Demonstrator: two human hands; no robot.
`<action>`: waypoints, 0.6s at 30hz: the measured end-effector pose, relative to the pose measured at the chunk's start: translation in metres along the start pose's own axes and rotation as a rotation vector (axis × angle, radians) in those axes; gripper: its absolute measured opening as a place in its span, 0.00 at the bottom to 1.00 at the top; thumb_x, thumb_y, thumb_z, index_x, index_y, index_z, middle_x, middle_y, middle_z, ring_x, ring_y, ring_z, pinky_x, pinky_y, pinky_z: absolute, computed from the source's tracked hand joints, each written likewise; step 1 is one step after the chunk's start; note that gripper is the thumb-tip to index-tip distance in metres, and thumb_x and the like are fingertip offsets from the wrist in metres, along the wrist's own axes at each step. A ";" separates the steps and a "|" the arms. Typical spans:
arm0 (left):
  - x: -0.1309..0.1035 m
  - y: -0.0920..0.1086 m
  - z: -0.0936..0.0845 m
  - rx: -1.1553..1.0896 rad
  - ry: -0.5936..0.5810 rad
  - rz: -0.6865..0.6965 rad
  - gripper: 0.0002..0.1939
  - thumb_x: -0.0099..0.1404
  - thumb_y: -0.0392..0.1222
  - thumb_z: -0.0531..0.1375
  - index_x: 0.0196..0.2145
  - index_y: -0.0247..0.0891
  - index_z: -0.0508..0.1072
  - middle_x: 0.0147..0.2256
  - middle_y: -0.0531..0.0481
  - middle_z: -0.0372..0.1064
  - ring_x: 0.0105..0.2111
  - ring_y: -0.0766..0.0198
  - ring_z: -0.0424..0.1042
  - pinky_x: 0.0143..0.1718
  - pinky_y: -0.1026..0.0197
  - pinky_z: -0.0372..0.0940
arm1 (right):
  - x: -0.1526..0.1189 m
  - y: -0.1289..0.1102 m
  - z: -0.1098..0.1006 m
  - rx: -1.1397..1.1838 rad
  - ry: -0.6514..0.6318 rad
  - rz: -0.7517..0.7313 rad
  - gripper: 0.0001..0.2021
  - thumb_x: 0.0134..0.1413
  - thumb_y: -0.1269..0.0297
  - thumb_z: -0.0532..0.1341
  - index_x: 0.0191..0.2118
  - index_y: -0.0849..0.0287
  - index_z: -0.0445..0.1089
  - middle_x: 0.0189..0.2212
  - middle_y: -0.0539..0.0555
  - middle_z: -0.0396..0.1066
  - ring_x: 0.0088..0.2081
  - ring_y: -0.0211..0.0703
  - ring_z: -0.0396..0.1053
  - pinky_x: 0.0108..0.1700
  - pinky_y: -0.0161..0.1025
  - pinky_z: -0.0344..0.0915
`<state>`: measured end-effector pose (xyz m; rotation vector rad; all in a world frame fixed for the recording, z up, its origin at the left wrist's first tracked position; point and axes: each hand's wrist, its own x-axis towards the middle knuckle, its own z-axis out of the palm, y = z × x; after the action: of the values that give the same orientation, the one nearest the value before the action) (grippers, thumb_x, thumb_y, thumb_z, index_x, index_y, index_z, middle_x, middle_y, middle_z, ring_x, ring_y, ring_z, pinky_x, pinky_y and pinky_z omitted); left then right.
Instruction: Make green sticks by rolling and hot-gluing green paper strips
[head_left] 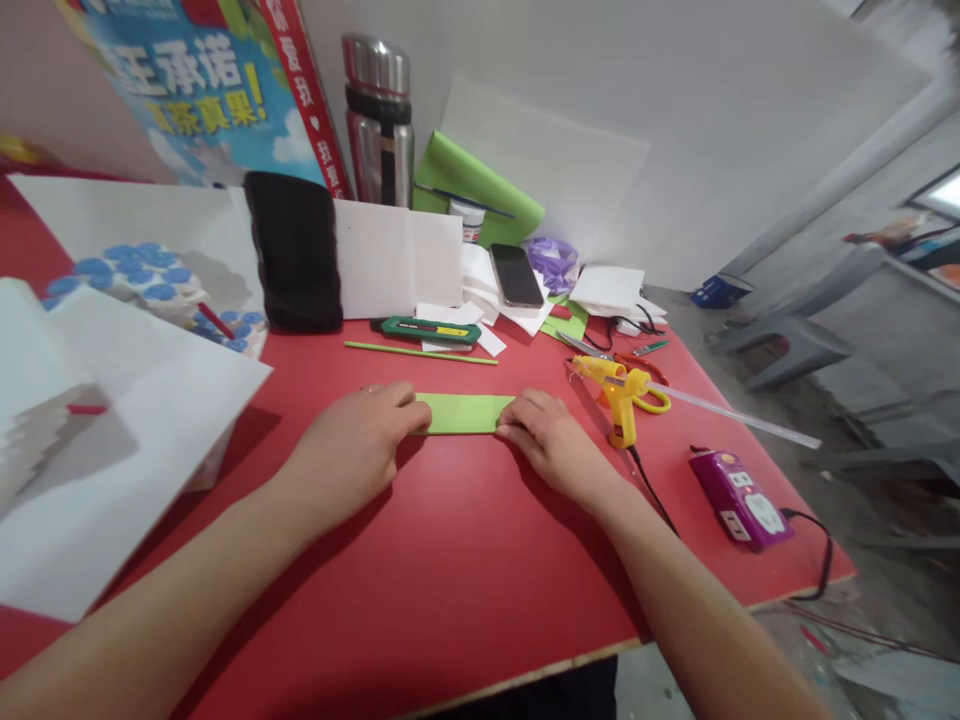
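Observation:
A flat light-green paper strip (463,414) lies lengthwise across the red table in front of me. At its left end, my left hand (369,428) is closed, thumb and fingers pinching the edge. My right hand (546,432) pinches the opposite end, fingertips pressed together at the corner. Both ends of the strip are hidden under my fingers. Just beyond it lies a thin green strip (420,353), and behind that a green utility knife (429,330) rests partly on white paper scraps.
To the right are a yellow glue gun (621,400) with a long clear stick, scissors (651,400) and a purple power box (741,500) with cords. White sheets (127,430) stand at left. A black object (294,250), steel flask (379,125) and phone (517,276) are at the back.

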<state>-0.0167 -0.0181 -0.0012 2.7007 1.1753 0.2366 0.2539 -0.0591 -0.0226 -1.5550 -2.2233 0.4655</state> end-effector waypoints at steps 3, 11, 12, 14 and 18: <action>0.000 0.002 0.000 0.053 -0.061 -0.007 0.30 0.63 0.22 0.52 0.51 0.49 0.81 0.40 0.45 0.71 0.37 0.55 0.67 0.32 0.56 0.53 | 0.001 0.000 -0.001 0.016 -0.006 0.009 0.06 0.71 0.66 0.58 0.39 0.57 0.69 0.39 0.55 0.71 0.43 0.48 0.66 0.46 0.44 0.58; 0.001 0.014 -0.005 0.223 -0.064 0.092 0.19 0.70 0.27 0.55 0.47 0.43 0.82 0.38 0.44 0.73 0.37 0.55 0.68 0.32 0.56 0.55 | 0.002 0.000 -0.001 0.034 -0.001 0.017 0.06 0.70 0.66 0.60 0.38 0.57 0.70 0.39 0.54 0.71 0.42 0.47 0.67 0.46 0.44 0.57; 0.001 0.016 -0.006 0.247 -0.066 0.106 0.17 0.70 0.28 0.55 0.46 0.41 0.82 0.38 0.43 0.73 0.37 0.54 0.68 0.34 0.55 0.58 | 0.002 0.000 -0.002 0.041 -0.002 0.021 0.06 0.70 0.66 0.60 0.38 0.57 0.70 0.38 0.54 0.71 0.42 0.47 0.67 0.45 0.43 0.57; 0.001 0.022 -0.005 0.294 -0.079 0.123 0.15 0.71 0.29 0.56 0.47 0.38 0.81 0.38 0.43 0.74 0.38 0.52 0.70 0.39 0.52 0.61 | 0.002 0.001 -0.002 0.056 -0.001 0.025 0.06 0.69 0.66 0.61 0.37 0.57 0.70 0.38 0.54 0.71 0.41 0.47 0.67 0.45 0.43 0.57; 0.000 0.030 -0.001 0.341 -0.088 0.109 0.15 0.72 0.28 0.54 0.46 0.33 0.80 0.40 0.40 0.73 0.42 0.48 0.71 0.40 0.50 0.64 | 0.002 0.002 -0.001 0.070 0.010 0.034 0.07 0.69 0.67 0.60 0.36 0.57 0.69 0.37 0.53 0.71 0.40 0.46 0.66 0.46 0.43 0.57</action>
<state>0.0049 -0.0380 0.0069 3.0347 1.1338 -0.0766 0.2553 -0.0567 -0.0224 -1.5583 -2.1519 0.5382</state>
